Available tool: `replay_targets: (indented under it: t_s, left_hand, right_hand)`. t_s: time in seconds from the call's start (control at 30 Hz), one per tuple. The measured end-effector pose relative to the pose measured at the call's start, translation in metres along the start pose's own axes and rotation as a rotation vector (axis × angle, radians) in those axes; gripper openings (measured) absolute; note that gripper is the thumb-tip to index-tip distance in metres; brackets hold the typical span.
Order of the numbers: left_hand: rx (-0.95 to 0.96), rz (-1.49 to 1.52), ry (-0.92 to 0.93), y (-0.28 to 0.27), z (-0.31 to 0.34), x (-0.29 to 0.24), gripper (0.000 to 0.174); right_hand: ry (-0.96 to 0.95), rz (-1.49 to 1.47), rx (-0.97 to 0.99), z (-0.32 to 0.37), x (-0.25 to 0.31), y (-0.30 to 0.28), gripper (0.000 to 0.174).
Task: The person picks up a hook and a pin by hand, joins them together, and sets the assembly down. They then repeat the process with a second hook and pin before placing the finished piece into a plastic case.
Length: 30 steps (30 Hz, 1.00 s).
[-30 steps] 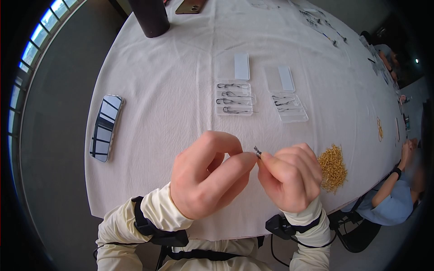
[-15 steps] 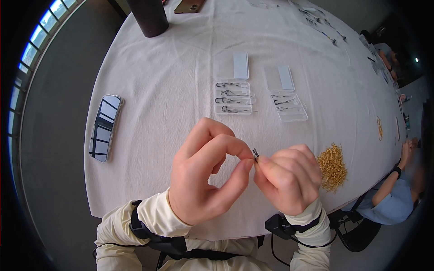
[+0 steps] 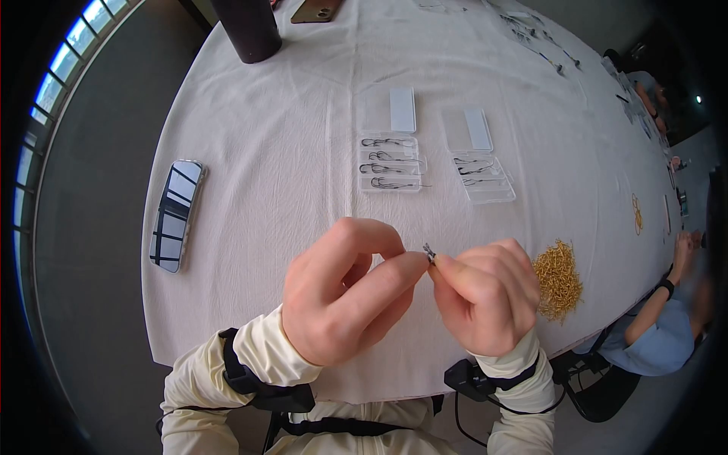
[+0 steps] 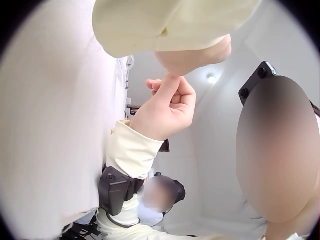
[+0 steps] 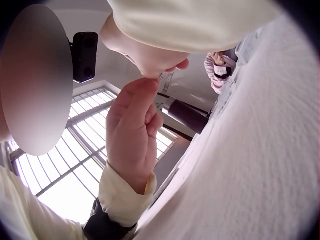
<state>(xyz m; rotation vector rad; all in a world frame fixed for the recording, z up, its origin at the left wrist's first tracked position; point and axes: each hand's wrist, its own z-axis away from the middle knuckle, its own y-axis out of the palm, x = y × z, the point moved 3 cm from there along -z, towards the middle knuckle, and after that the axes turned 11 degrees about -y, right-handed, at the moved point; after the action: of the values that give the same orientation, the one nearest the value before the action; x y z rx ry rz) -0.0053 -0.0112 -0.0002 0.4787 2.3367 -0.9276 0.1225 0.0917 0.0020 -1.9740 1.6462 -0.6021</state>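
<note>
My right hand (image 3: 485, 296) pinches a small dark piece (image 3: 429, 252) between its thumb and curled index finger, and a short dark tip stands up from the grip. Thumb and index fingertips of my left hand (image 3: 349, 296) meet right at that piece, pinching at its lower left side. The fingers hide most of it, so I cannot tell its kind. Beyond the hands, a clear compartment box (image 3: 403, 111) lies with its lid back, holding dark looped strands in its rows. A second such box (image 3: 494, 195) lies to its right. A heap of small gold-coloured pieces (image 3: 558, 280) sits beside my right hand.
A phone (image 3: 177, 216) lies at the table's left. A dark tumbler (image 3: 246, 30) and another phone (image 3: 315, 10) are at the far side. Dark stranded items (image 3: 557, 68) lie far right, with a yellow loop (image 3: 637, 214) nearer. Another person (image 3: 652, 341) sits at the right edge.
My left hand has rolled at the fingertips: its finger and thumb formed an open ring half a second ago and are folded closer now. My right hand keeps its pinch almost in place.
</note>
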Motion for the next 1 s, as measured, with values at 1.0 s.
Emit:
replay_targets:
  t_s: [1.0]
  left_hand:
    - [0.085, 0.427, -0.524, 0.0042, 0.0037, 0.0076, 0.014]
  right_hand:
    - [0.065, -0.228, -0.003, -0.0028, -0.0033, 0.0000, 0.030]
